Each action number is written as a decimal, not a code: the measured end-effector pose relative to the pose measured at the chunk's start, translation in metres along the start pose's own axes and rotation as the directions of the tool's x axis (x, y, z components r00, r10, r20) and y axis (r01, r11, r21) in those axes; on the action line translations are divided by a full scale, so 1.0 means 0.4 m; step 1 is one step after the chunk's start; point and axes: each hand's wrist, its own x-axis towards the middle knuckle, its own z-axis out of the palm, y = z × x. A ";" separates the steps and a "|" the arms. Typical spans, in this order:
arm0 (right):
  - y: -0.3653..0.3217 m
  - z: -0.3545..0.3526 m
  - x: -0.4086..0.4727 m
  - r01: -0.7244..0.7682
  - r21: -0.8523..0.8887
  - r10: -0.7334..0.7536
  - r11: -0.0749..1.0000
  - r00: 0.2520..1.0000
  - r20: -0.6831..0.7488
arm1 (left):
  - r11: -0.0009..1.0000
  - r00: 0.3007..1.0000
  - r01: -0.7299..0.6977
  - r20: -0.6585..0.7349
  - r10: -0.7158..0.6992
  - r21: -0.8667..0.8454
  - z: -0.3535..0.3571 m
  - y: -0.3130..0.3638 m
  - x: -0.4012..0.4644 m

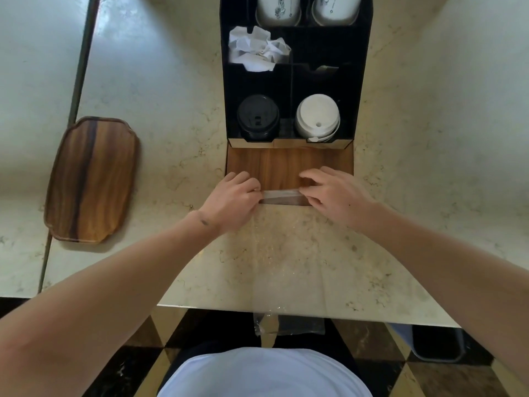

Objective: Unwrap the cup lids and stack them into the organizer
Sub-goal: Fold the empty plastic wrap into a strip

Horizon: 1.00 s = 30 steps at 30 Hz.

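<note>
Both hands sit side by side at the near edge of a wooden board (289,164), with a folded strip of clear plastic wrap (282,194) stretched between them. The left hand (232,196) is curled, its fingers pinched on the left end of the strip. The right hand (335,193) lies flatter, fingers spread and pressing down on the right end. From the strip the wrap runs back toward the person as a thin clear sheet over the table (177,156), and its loose end hangs over the near edge.

Just beyond the board stands a black organizer (363,81) with several compartments. The cup lids are already in its front row, a short way past the fingertips: a stack of black lids (257,117) in the left compartment and a stack of white lids (317,117) in the right one, the lowest white lids sitting slightly askew. Behind the black lids, a compartment holds crumpled white paper (257,50). At the back, two white paper cups (306,10) stand in the last row, cut off by the frame.

Well to the left of the hands, a wooden tray (91,179) lies on the table, apart from everything else. Nothing stands between the hands and the organizer except the bare board.
</note>
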 end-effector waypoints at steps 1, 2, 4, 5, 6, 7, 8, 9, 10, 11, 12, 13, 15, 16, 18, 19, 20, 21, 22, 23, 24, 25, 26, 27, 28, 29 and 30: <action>-0.001 -0.003 -0.005 0.004 -0.003 -0.004 1.000 1.000 -0.007 | 1.000 1.000 0.008 -0.007 -0.008 -0.006 0.002 0.003 -0.004; -0.003 -0.006 -0.009 0.004 -0.004 -0.004 1.000 1.000 -0.013 | 1.000 1.000 0.020 -0.016 -0.020 -0.010 0.004 0.007 -0.009; -0.008 -0.009 -0.017 -0.008 -0.004 0.008 1.000 1.000 -0.010 | 0.998 0.997 0.064 -0.028 -0.065 -0.026 0.006 0.017 -0.015; -0.011 -0.010 -0.018 -0.024 0.003 0.024 1.000 1.000 -0.006 | 0.994 0.994 0.104 -0.034 -0.105 -0.042 0.005 0.021 -0.015; -0.014 -0.011 -0.016 -0.055 0.025 0.055 0.998 0.998 -0.004 | 0.986 0.987 0.154 -0.035 -0.156 -0.068 0.004 0.026 -0.012; -0.017 -0.013 -0.010 -0.106 0.069 0.106 0.992 0.994 0.000 | 0.970 0.975 0.218 -0.024 -0.222 -0.105 0.002 0.030 -0.005; -0.020 -0.015 -0.001 -0.175 0.129 0.175 0.976 0.985 0.011 | 0.944 0.955 0.292 0.001 -0.295 -0.152 0.000 0.032 0.003; -0.020 -0.017 0.011 -0.250 0.193 0.247 0.949 0.968 0.038 | 0.907 0.928 0.370 0.039 -0.370 -0.202 -0.001 0.033 0.012; -0.017 -0.016 0.022 -0.320 0.253 0.310 0.913 0.948 0.078 | 0.864 0.898 0.437 0.074 -0.433 -0.251 -0.001 0.032 0.021; -0.013 -0.015 0.033 -0.381 0.297 0.360 0.875 0.925 0.125 | 0.824 0.872 0.486 0.107 -0.477 -0.291 -0.002 0.030 0.030; -0.007 -0.013 0.043 -0.422 0.326 0.388 0.846 0.906 0.168 | 0.795 0.854 0.517 0.138 -0.501 -0.316 -0.003 0.028 0.037; -0.001 -0.013 0.050 -0.445 0.338 0.395 0.829 0.895 0.209 | 0.781 0.844 0.535 0.165 -0.510 -0.322 -0.004 0.025 0.044; 0.006 -0.018 0.059 -0.444 0.323 0.365 0.836 0.889 0.278 | 0.777 0.837 0.547 0.226 -0.499 -0.311 -0.008 0.021 0.051; 0.008 -0.020 0.062 -0.425 0.310 0.338 0.851 0.893 0.296 | 0.777 0.833 0.552 0.254 -0.492 -0.302 -0.011 0.019 0.053; 0.007 -0.026 0.064 -0.380 0.284 0.294 0.880 0.907 0.302 | 0.764 0.821 0.566 0.300 -0.486 -0.311 -0.016 0.013 0.054; 0.005 -0.029 0.064 -0.363 0.264 0.281 0.894 0.911 0.302 | 0.754 0.815 0.574 0.313 -0.487 -0.319 -0.018 0.011 0.054; 0.004 -0.030 0.063 -0.343 0.247 0.266 0.906 0.917 0.297 | 0.751 0.813 0.576 0.319 -0.487 -0.322 -0.020 0.011 0.053; 0.001 -0.031 0.063 -0.317 0.232 0.245 0.920 0.925 0.291 | 0.755 0.814 0.574 0.320 -0.484 -0.317 -0.022 0.011 0.052; -0.001 -0.031 0.063 -0.288 0.223 0.220 0.931 0.933 0.284 | 0.767 0.820 0.564 0.316 -0.477 -0.306 -0.022 0.013 0.050; -0.003 -0.032 0.061 -0.267 0.219 0.202 0.939 0.939 0.280 | 0.784 0.830 0.548 0.307 -0.466 -0.292 -0.022 0.015 0.048; -0.005 -0.032 0.059 -0.250 0.216 0.187 0.944 0.944 0.272 | 0.802 0.844 0.527 0.291 -0.452 -0.283 -0.022 0.018 0.045; -0.007 -0.031 0.057 -0.233 0.207 0.177 0.950 0.949 0.259 | 0.819 0.860 0.501 0.268 -0.435 -0.280 -0.021 0.022 0.042; -0.007 -0.029 0.053 -0.212 0.196 0.162 0.957 0.956 0.243 | 0.836 0.877 0.473 0.241 -0.415 -0.279 -0.020 0.025 0.038; -0.007 -0.028 0.050 -0.188 0.180 0.145 0.966 0.963 0.228 | 0.857 0.896 0.438 0.214 -0.390 -0.271 -0.021 0.027 0.033; -0.007 -0.027 0.046 -0.162 0.164 0.125 0.973 0.969 0.215 | 0.882 0.915 0.396 0.188 -0.356 -0.257 -0.022 0.029 0.029; -0.007 -0.027 0.043 -0.138 0.145 0.107 0.980 0.973 0.203 | 0.907 0.935 0.347 0.160 -0.316 -0.237 -0.024 0.030 0.023; -0.008 -0.026 0.039 -0.110 0.128 0.085 0.986 0.979 0.186 | 0.933 0.955 0.292 0.127 -0.270 -0.210 -0.026 0.031 0.016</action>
